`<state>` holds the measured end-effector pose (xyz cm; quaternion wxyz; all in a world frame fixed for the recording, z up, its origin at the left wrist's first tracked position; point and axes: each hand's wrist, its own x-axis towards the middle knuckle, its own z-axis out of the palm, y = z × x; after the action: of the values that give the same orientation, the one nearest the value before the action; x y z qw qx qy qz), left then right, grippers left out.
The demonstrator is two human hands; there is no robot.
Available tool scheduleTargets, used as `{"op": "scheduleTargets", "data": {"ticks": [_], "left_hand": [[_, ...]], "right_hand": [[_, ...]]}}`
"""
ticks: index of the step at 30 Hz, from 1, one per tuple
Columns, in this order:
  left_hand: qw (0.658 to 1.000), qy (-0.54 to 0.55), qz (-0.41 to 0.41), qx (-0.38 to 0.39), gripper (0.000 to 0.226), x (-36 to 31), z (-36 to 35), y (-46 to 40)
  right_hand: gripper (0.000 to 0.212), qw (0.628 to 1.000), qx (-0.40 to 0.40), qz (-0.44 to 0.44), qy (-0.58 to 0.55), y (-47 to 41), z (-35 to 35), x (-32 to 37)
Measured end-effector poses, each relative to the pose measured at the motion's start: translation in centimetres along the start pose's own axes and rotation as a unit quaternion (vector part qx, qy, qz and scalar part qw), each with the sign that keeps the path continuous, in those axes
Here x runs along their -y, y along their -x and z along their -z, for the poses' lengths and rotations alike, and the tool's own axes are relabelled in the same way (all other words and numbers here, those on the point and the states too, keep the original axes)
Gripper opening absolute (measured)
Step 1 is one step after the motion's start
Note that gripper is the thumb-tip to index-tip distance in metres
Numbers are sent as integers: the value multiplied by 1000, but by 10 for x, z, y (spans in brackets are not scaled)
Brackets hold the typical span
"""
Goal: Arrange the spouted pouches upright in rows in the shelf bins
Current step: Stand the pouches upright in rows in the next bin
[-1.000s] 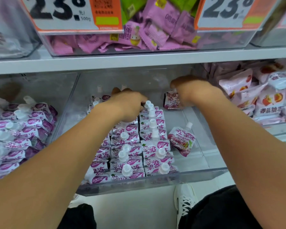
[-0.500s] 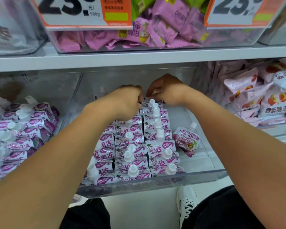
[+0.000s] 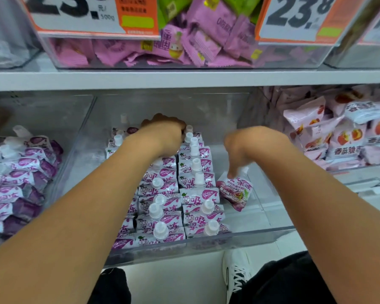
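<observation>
The clear middle bin (image 3: 206, 242) holds purple-and-white spouted pouches (image 3: 193, 194) standing upright in rows, white caps up. My left hand (image 3: 162, 137) lies knuckles-up on the back pouches of the middle row, with its fingers curled down out of sight. One darker pink pouch (image 3: 235, 190) leans alone in the bare right part of the bin. My right hand (image 3: 244, 148) hovers just above it, blurred, fingers pointing down at its spout. I cannot tell whether they touch it.
The left bin (image 3: 79, 137) holds a loose heap of the same purple pouches (image 3: 15, 172). To the right, another bin is filled with pink-and-white snack bags (image 3: 338, 137). The shelf edge (image 3: 184, 79) above carries bins of pink packets and price signs. A white shoe (image 3: 237, 273) stands below.
My right hand has left the back of the rows and come right and forward, down over the lone pink pouch. My left hand has stayed at the back of the rows.
</observation>
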<state>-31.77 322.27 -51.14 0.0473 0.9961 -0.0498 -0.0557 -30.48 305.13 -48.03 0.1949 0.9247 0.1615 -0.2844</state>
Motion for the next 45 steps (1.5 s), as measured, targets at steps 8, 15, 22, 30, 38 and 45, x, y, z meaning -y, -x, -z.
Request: {"op": "scheduleTargets", "data": {"ticks": [8,15,22,30,38,45], "left_hand": [[1000,-14,15,-3,21,-4,0,2],[1000,-15,9,-5,14,-3,0,1],[1000,7,-8,12,14,2,3,3],[1000,-19,12,6,9,7,6,12],[998,-13,28,47,13,10,8,15],[994,19,64,81,41,5,17,26]], "right_hand": [[50,998,37,13,-43,9,-10,-4],[35,908,-388,-97,-124,3,17,-9],[35,892,-412,-41,-181,-37,23,10],[15,831,-401,-24,-384,-61,24,11],[18,890,-320,-3,-325,-62,13,25],[17,876,-256,-3,-409,-70,15,36]]}}
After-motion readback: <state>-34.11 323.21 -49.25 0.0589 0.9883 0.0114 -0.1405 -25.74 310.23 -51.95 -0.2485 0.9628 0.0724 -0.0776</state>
